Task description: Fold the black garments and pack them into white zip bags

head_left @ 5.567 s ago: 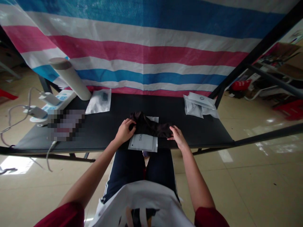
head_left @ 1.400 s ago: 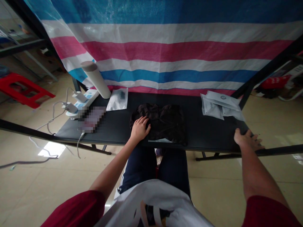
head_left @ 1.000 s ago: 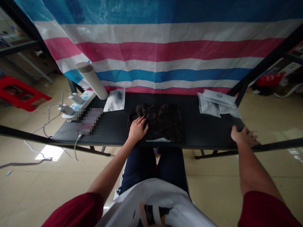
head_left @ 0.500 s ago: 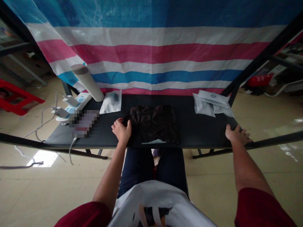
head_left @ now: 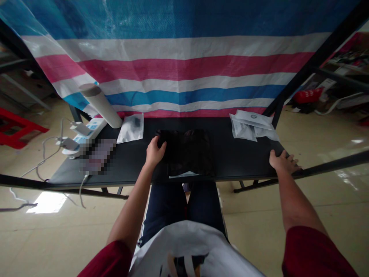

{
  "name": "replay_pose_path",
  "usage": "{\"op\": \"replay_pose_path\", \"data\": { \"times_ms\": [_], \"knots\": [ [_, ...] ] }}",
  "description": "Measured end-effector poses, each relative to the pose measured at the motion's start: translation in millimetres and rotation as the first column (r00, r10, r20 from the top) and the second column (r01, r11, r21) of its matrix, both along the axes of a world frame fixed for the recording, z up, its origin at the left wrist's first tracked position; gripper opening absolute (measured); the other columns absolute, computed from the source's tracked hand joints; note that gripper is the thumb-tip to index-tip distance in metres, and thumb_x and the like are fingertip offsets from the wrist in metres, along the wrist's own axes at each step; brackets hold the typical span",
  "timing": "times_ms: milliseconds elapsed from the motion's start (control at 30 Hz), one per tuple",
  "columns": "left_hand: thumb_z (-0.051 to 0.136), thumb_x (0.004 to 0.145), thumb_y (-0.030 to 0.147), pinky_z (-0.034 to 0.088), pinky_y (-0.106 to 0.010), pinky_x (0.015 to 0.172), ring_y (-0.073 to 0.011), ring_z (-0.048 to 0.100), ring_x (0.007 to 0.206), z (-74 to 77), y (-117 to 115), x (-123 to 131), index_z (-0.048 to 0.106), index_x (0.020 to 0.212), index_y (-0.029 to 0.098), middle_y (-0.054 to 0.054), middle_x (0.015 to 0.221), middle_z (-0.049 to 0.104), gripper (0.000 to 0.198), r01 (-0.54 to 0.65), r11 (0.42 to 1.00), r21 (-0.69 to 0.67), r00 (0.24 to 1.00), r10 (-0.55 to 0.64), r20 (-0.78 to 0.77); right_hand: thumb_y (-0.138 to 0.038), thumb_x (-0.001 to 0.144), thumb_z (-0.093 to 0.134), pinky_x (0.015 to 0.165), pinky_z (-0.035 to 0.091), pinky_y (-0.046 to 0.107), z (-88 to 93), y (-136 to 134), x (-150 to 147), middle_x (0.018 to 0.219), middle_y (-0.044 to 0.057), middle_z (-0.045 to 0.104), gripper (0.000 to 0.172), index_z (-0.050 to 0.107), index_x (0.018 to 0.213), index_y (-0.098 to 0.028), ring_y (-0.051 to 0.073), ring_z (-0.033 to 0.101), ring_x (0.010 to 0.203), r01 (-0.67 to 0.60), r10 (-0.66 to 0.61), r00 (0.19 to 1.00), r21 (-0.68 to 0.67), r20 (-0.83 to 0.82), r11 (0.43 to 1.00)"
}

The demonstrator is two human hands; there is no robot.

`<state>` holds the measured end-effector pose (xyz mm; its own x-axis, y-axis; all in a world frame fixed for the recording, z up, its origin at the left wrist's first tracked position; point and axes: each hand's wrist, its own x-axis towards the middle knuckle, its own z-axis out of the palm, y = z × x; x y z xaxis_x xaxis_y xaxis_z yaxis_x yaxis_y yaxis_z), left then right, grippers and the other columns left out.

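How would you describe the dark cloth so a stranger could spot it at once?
Find the black table below the striped tarpaulin. At its near edge lies a dark folded cloth, unlike the pale packets nearby, the left hand at its corner.

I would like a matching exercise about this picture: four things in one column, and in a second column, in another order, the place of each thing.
Things:
1. The person's left hand
2. The person's right hand
3. The pale cylindrical tube
4. The pile of flat white packets

Places:
A. Tilted at the back left of the black table
B. At the back right of the table
C. On the left side of the dark folded cloth
D. At the front right edge of the table

Right pairs: 1-C, 2-D, 3-A, 4-B
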<state>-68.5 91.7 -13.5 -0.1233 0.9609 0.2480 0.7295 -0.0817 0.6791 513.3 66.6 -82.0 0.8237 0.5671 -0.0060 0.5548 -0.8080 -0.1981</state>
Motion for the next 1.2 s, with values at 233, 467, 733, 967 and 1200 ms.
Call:
{"op": "replay_pose_path", "data": {
  "times_ms": [233, 467, 733, 967, 1200],
  "knots": [
    [0.059, 0.087, 0.045, 0.043, -0.038, 0.106, -0.0254, 0.054, 0.124, 32.6, -16, 47, 0.051, 0.129, 0.019, -0.011, 0.131, 0.059, 0.05, 0.497, 0.862, 0.098, 0.862, -0.503, 0.064, -0.064, 0.092, 0.02, 0.11, 0.011, 0.064, 2.0, 0, 1, 0.16, 0.021, 0.017, 0.077, 0.023, 0.155, -0.018, 0.041, 0.012, 0.146, -0.003, 0.003, 1.0, -0.014, 0.007, 1.0],
    [0.058, 0.087, 0.047, 0.04, -0.042, 0.11, -0.0258, 0.051, 0.129, 19.7, -58, 14, 0.057, 0.125, 0.021, -0.01, 0.135, 0.057, 0.046, 0.547, 0.837, -0.029, 0.817, -0.541, -0.198, -0.06, 0.094, 0.023, 0.111, 0.013, 0.068, 7.2, -11, -108, 0.158, 0.023, 0.021, 0.075, 0.029, 0.152, -0.014, 0.043, 0.013, 0.146, -0.371, 0.372, 0.926, -0.022, 0.072, 0.928],
    [0.055, 0.087, 0.055, 0.027, -0.051, 0.118, -0.0304, 0.029, 0.145, -12.5, -80, -8, 0.049, 0.14, 0.022, -0.011, 0.153, 0.039, 0.063, 0.618, 0.761, -0.195, 0.659, -0.637, -0.4, -0.056, 0.095, 0.037, 0.116, 0.019, 0.058, 38.4, -43, -228, 0.162, 0.006, 0.018, 0.07, 0.016, 0.155, -0.029, 0.03, 0.013, 0.149, -0.943, 0.967, 0.251, 0.215, -0.034, 0.253],
    [0.058, 0.087, 0.044, 0.025, -0.053, 0.118, -0.0295, 0.027, 0.146, -17.7, -109, -27, 0.042, 0.146, 0.026, -0.009, 0.155, 0.035, 0.063, 0.634, 0.743, -0.213, 0.641, -0.659, -0.393, -0.045, 0.072, 0.077, 0.116, 0.015, 0.064, 39.6, -81, -245, 0.158, 0.004, 0.03, 0.092, 0.031, 0.15, -0.035, 0.034, 0.018, 0.148, -0.994, 1.0, -0.006, 0.113, -0.026, -0.003],
    [0.053, 0.09, 0.037, 0.024, -0.056, 0.117, -0.0278, 0.028, 0.145, -9.2, -119, -37, 0.046, 0.142, 0.031, -0.006, 0.155, 0.036, 0.053, 0.662, 0.695, -0.282, 0.644, -0.719, -0.261, -0.025, 0.087, 0.063, 0.112, 0.031, 0.06, 48.3, -89, -235, 0.145, 0.002, 0.051, 0.045, 0.059, 0.13, -0.036, 0.03, 0.036, 0.141, -0.977, 0.995, 0.008, 0.211, -0.098, 0.029]
  ]
}}
